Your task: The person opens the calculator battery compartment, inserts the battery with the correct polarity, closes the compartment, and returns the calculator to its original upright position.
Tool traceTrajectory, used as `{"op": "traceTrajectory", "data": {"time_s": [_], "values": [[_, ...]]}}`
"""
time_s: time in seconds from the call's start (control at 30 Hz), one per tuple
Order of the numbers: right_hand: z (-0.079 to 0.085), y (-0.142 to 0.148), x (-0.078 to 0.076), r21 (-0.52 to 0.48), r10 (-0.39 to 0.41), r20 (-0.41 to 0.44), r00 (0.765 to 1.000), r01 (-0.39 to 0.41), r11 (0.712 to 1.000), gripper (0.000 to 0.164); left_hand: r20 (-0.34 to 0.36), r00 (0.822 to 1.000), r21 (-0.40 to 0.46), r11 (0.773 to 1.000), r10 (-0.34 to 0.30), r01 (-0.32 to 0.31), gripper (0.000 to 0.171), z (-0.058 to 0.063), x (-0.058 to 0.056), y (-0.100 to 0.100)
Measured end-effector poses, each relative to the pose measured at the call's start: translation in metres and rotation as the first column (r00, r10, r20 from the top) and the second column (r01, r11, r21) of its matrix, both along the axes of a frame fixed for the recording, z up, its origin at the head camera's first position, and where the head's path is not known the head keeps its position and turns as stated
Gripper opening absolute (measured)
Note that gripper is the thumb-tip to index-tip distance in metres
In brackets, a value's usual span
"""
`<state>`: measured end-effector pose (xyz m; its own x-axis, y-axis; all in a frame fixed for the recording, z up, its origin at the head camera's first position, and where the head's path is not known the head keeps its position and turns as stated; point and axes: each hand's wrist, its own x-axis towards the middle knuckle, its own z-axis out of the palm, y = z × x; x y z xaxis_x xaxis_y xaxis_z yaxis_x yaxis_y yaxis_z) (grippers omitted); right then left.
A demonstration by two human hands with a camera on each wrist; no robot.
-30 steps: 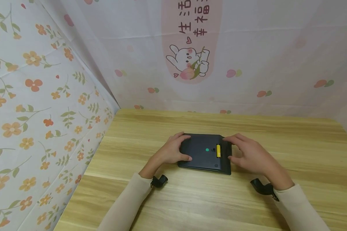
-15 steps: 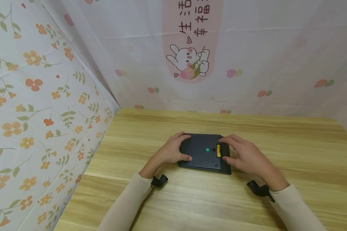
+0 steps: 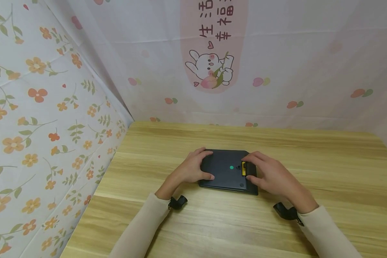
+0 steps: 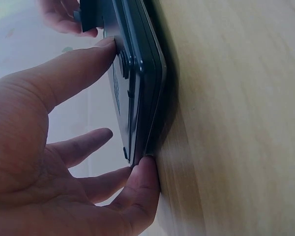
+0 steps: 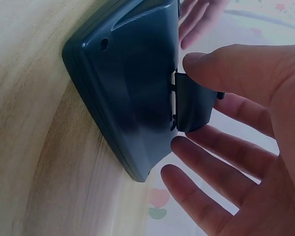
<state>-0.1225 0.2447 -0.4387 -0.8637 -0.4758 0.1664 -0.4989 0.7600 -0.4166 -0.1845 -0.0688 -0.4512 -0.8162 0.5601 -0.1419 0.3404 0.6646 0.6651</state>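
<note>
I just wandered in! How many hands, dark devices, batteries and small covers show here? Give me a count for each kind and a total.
Hands: 2, the left hand and the right hand
Devices: 1 dark device
Batteries: 1 yellow battery, partly covered from view
Covers: 1 small cover, pinched by the right hand
Total: 5

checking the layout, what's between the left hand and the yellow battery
The head view shows the back of the dark device between the left hand and the yellow battery, carrying a green dot and, nearest the battery, a small black notch.
</note>
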Motion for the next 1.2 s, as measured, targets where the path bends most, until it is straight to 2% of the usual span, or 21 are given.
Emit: {"op": "traceTrajectory", "data": {"time_s": [0.33,0.93,1.2], "values": [[-0.0021,-0.0005,0.0007,0.000,0.010,-0.038,0.999,-0.010,1.000,0.050,-0.001,1.000,-0.003,1.000,0.004,-0.004,0.088,-0.0005,0.0006,0.0007],[-0.0013,-0.0010,0.0010,-0.005,-0.006,-0.007,1.000,0.006,1.000,0.051,-0.005,1.000,0.000,1.000,0.001,-0.001,0.089,-0.0001,0.0003,0.0007],[-0.0036,-0.0013,-0.0010,0.003,0.012,-0.033,0.999,-0.012,1.000,0.035,-0.005,1.000,-0.007,1.000,-0.003,0.003,0.089,-0.0016,-0.0007,0.0003]]}}
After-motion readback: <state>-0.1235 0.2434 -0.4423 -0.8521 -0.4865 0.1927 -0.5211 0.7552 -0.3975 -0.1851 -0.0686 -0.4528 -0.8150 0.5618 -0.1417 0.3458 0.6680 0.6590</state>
